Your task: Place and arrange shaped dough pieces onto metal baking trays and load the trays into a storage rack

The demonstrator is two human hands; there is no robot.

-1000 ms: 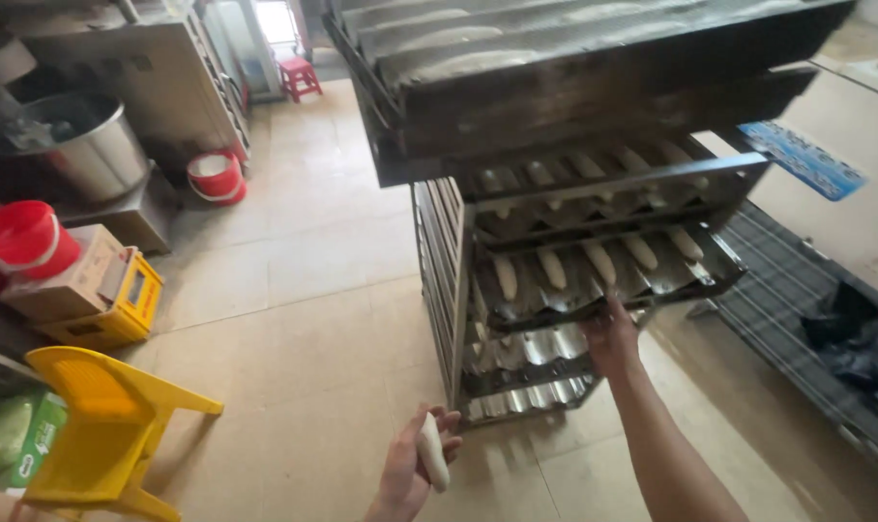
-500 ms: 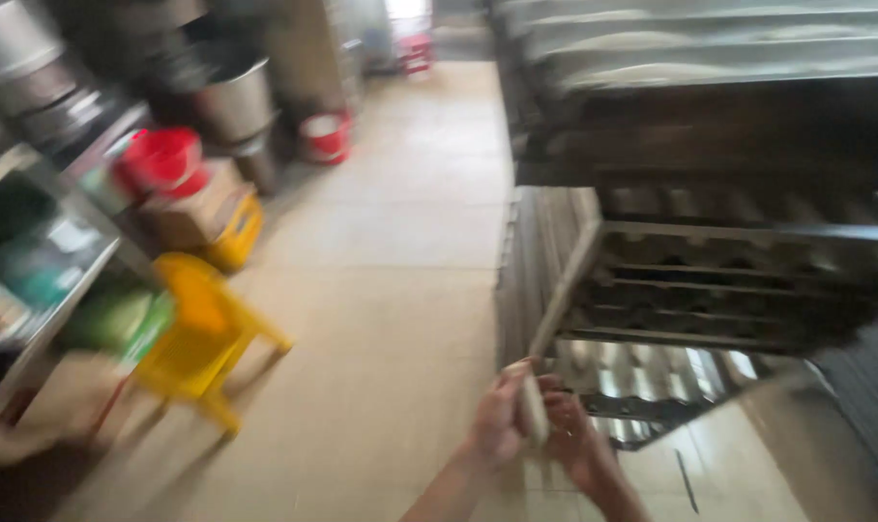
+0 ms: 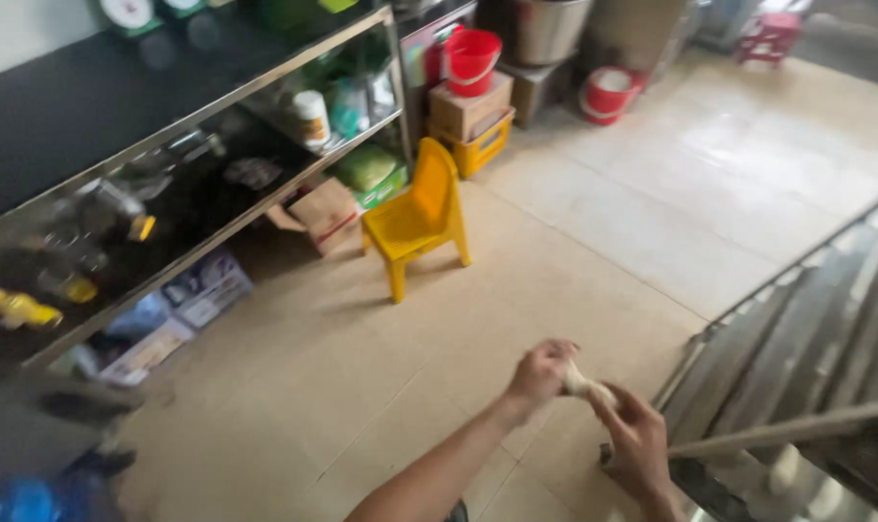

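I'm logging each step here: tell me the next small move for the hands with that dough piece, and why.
Probably keep stretching the pale dough piece into a longer shape. The left hand and right hand pinch its ends between them, and it looks short and lumpy beside the long grooves of the metal tray rack at right.

The pale dough piece (image 3: pixel 586 385) lies mostly hidden between both hands

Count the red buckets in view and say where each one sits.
2. One red bucket stands on a cardboard box by the shelf; another sits on the floor beside the steel pot. Others may be hidden.
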